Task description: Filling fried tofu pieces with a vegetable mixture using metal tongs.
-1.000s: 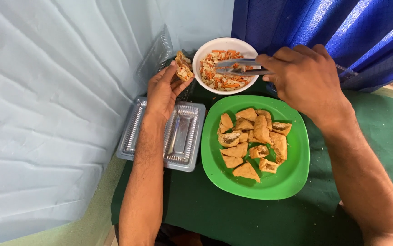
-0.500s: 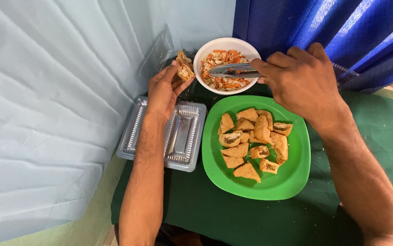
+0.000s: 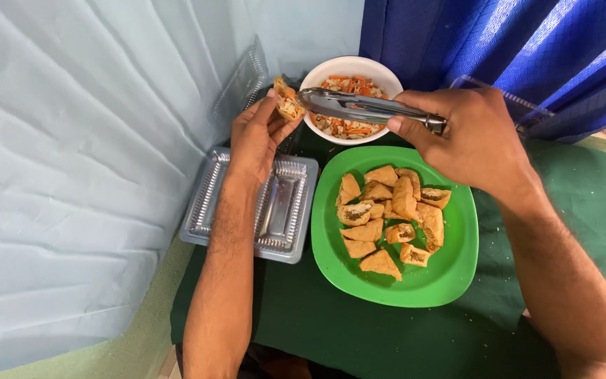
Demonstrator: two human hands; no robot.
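We cannot see the clear tray (image 3: 285, 210) fully; our left forearm covers its middle. Our left hand (image 3: 257, 137) pinches a stuffed pastry (image 3: 287, 100) at upper centre. Our right hand (image 3: 471, 140) grips metal tongs (image 3: 359, 107), closed, over the white bowl (image 3: 352, 67).

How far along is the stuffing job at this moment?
Done: nothing is packed yet; the clear tray shows no pieces inside. In hand: the left hand holds one tofu piece that shows filling, while the right hand brings metal tongs to it over the white bowl of vegetable mix. Left: about a dozen pieces wait on the green plate; whether they are stuffed is unclear.
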